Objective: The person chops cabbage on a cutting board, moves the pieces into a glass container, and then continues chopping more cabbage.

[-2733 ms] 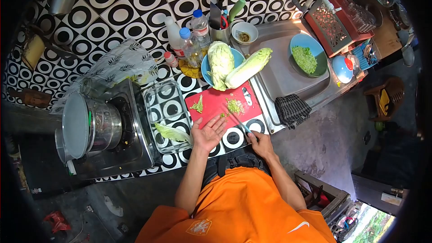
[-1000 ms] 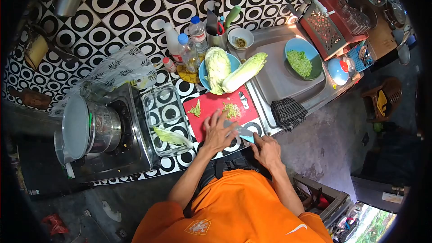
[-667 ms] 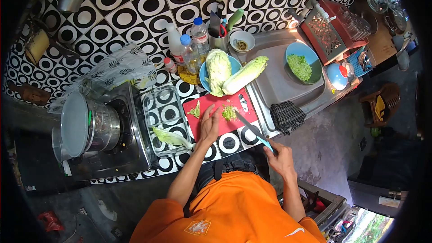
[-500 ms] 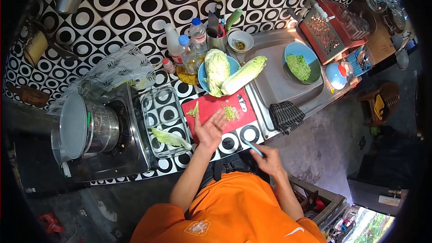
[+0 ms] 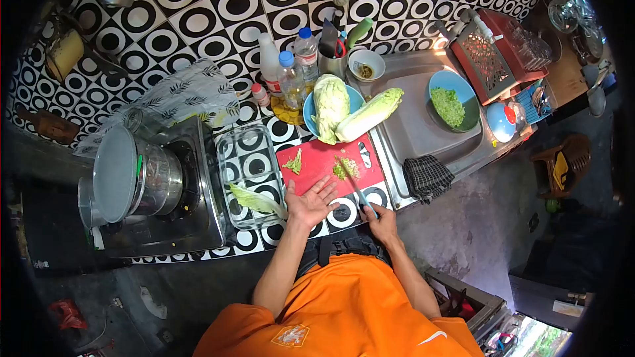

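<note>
My left hand (image 5: pixel 311 205) is open, palm up and fingers spread, at the near edge of a red cutting board (image 5: pixel 320 184). My right hand (image 5: pixel 381 222) grips the blue handle of a knife (image 5: pixel 361 194), its blade reaching over the board. Chopped cabbage (image 5: pixel 345 168) lies by the blade, and a few larger green pieces (image 5: pixel 294 162) sit at the board's left. Behind the board, two napa cabbages (image 5: pixel 331 107) rest on a blue bowl (image 5: pixel 309 114). One cabbage leaf (image 5: pixel 254 199) lies in a clear glass dish (image 5: pixel 222 158) to the left.
A stove with a steel pot (image 5: pixel 162 185) stands at the left. On the right, a bowl of chopped greens (image 5: pixel 455 109) sits in the metal sink (image 5: pixel 407 142), with a dark checked cloth (image 5: pixel 428 178) over its front edge. Bottles (image 5: pixel 291 79) and a utensil holder (image 5: pixel 333 65) stand behind.
My right hand has brought the knife left and forward, so its blade now extends over the board. My left hand has turned palm up with its fingers spread wider. The view has shifted slightly.
</note>
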The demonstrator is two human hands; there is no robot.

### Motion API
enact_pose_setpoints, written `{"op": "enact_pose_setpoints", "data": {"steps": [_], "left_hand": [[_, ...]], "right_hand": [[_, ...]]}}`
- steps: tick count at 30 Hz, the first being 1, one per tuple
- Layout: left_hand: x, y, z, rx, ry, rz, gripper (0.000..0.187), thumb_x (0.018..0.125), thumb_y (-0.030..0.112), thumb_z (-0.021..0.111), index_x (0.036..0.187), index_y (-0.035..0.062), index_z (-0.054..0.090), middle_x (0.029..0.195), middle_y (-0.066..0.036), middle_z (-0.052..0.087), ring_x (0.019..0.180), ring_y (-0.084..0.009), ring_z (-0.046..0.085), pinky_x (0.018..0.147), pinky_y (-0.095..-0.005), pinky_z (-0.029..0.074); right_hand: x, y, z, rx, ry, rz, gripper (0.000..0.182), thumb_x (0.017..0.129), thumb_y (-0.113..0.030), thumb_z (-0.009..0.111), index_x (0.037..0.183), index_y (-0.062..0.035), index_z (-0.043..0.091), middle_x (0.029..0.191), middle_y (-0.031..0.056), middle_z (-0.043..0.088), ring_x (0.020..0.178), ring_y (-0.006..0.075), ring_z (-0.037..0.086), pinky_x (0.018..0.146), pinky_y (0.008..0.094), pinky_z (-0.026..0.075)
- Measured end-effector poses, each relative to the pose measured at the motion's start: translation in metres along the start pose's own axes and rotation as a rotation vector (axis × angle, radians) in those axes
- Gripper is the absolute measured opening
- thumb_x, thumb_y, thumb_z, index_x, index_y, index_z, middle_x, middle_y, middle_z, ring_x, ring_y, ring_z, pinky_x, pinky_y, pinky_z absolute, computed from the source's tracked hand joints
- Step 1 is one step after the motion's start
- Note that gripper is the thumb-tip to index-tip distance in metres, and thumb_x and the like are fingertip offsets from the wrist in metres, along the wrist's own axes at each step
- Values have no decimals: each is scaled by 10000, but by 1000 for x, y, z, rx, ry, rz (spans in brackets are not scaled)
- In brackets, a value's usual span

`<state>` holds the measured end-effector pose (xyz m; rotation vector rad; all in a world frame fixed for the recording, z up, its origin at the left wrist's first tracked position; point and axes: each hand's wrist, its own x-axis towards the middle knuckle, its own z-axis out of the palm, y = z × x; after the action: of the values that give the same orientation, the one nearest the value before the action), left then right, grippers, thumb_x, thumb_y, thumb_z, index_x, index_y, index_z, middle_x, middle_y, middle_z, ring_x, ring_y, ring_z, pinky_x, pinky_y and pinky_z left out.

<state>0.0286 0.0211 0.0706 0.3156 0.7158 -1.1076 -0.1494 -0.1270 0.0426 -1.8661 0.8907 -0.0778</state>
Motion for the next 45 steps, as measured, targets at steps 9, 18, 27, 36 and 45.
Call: {"op": "enact_pose_setpoints", "data": {"steps": [9,18,27,36,45], "left_hand": [[30,46,1,1258,194,777,332,851,190,617,1117,-8,606,962,-95,682,785,-155,638,741,-278,501],[59,75,-11,2258,402,1239,238,760,36,602,979,-52,627,963,-248,606,875,-404,610,779,-447,509],[64,78,-7,2225,464,1104,237,752,17,596,970,-70,630,957,-271,616,858,-412,625,775,-451,510],[75,93,-11,1788,338,1159,114,759,62,641,833,-17,676,655,-170,647,665,-342,651,648,-401,513],[48,83,15,1827,466,1106,145,773,150,678,868,46,712,806,-160,682,765,-314,672,687,-388,514]], "right_hand": [[0,-9,0,-140,145,-239,282,913,-217,554,1052,12,642,896,249,653,839,413,643,721,424,504],[-10,-19,4,-145,82,-200,293,920,-239,529,1075,-11,627,852,263,635,816,437,622,707,460,489],[-12,-23,6,-219,-148,-193,274,916,-256,530,1053,-47,642,879,218,658,857,405,627,751,457,487],[-7,-31,4,-239,-210,-122,270,917,-250,530,1052,-51,651,826,181,675,846,383,638,752,439,492],[3,-26,8,-321,-228,-138,314,912,-260,534,1079,-16,641,861,225,665,843,407,633,761,460,492]]}}
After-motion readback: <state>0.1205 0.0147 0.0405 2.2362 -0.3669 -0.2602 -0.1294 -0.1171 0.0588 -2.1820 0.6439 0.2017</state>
